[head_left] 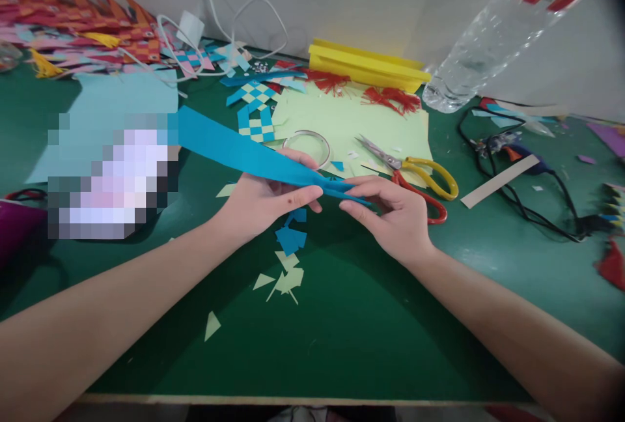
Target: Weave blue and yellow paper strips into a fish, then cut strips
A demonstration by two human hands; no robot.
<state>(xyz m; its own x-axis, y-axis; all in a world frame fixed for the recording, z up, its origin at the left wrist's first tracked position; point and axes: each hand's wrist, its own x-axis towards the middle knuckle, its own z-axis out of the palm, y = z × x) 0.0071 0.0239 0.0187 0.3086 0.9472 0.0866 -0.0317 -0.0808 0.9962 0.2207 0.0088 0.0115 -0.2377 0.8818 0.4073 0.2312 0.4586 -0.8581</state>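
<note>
A long blue paper strip is held between both hands above the green table. My left hand pinches it near the middle, thumb on the near side. At its right end, where the paper looks folded into narrower layers, my right hand grips with thumb and fingertips. The strip's wide free end reaches up and left. Just behind my right hand lie scissors with one yellow and one red handle. Blue paper scraps and pale green scraps lie on the table below my hands.
Behind the hands are pale green sheets, woven blue-and-green paper pieces and a folded yellow paper. A water bottle leans at the back right. Left, a blurred-out bright screen rests by a light blue sheet. Black cord lies right.
</note>
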